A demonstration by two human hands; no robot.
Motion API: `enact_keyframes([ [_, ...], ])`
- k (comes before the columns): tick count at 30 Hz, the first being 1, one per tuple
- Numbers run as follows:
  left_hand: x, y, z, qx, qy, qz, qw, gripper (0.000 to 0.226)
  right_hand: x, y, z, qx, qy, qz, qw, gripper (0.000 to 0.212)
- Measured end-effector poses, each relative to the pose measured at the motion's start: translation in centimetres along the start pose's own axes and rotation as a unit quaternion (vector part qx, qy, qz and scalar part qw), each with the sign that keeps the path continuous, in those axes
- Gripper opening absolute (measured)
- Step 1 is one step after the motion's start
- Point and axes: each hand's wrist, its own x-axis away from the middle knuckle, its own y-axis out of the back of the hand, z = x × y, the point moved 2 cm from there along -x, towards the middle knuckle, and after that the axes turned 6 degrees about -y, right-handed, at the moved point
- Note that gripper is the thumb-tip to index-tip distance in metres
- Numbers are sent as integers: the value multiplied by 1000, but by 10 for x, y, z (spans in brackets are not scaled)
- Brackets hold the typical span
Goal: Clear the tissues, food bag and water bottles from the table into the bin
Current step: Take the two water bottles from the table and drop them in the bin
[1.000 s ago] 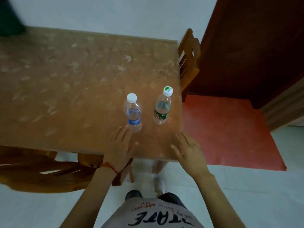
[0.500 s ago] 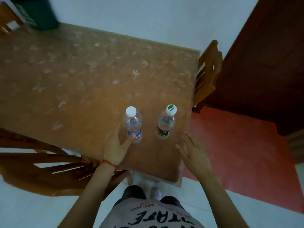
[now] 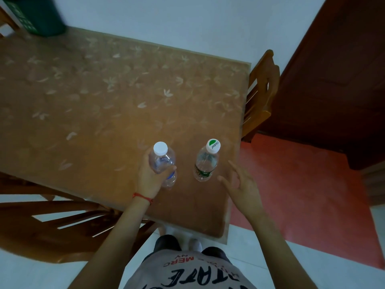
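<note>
Only a corner of the dark green bin [image 3: 35, 16] shows at the top left beyond the table's far edge, blurred and cut off, and the blue label of the nearer bottle is mostly hidden behind fingers. Two clear plastic water bottles stand upright near the front right corner of the brown leaf-patterned table [image 3: 93, 105]: one white-capped bottle [image 3: 163, 163] and, just beside it to the right, one green-labelled bottle [image 3: 206, 161] with a green-and-white cap. The left hand [image 3: 151, 178], a red string at its wrist, is wrapped around the white-capped bottle. The right hand [image 3: 241, 184] hovers spread, fingers loose, close to the green-labelled bottle without touching. Two wooden chairs are partly visible.
</note>
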Motion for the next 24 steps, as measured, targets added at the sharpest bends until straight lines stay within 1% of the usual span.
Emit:
enact_keyframes([
  [2, -3, 3, -6, 2, 5, -3, 1000, 49, -6, -5, 4, -36, -9, -1, 999, 66],
  [4, -4, 5, -8, 39, -14, 4, 999, 44, -15, -10, 10, -48, -2, -2, 999, 72],
  [6, -2, 8, -9, 80, -17, 18, 996, 39, -24, -17, 13, -70, -3, 4, 998, 78],
  [7, -2, 10, -7, 94, -22, 19, 995, 46, -29, -20, 14, -83, -7, 8, 997, 80],
  [8, -1, 12, -9, 104, -27, 19, 994, 59, -31, -22, 17, -95, -8, 11, 995, 81],
  [9, -3, 15, -10, 113, -34, 16, 993, 67, -34, -25, 20, -106, -7, 13, 994, 79],
  [10, -4, 16, -10, 114, -35, 12, 993, 67, -37, -26, 23, -115, -8, 16, 993, 75],
  [13, -2, 18, -7, 112, -27, 8, 993, 52, -42, -34, 29, -121, -23, 37, 992, 61],
  [15, -1, 20, -7, 119, -27, 12, 992, 51, -44, -36, 29, -108, -27, 34, 993, 54],
  [19, -2, 27, -6, 133, -9, 18, 991, 56, -44, -30, 37, -105, -31, 24, 994, 45],
  [21, -4, 32, -8, 133, -5, 19, 991, 50, -45, -25, 40, -121, -34, 27, 992, 43],
  [24, -6, 42, -10, 142, -1, 19, 990, 45, -48, -21, 46, -158, -25, 89, 983, 38],
])
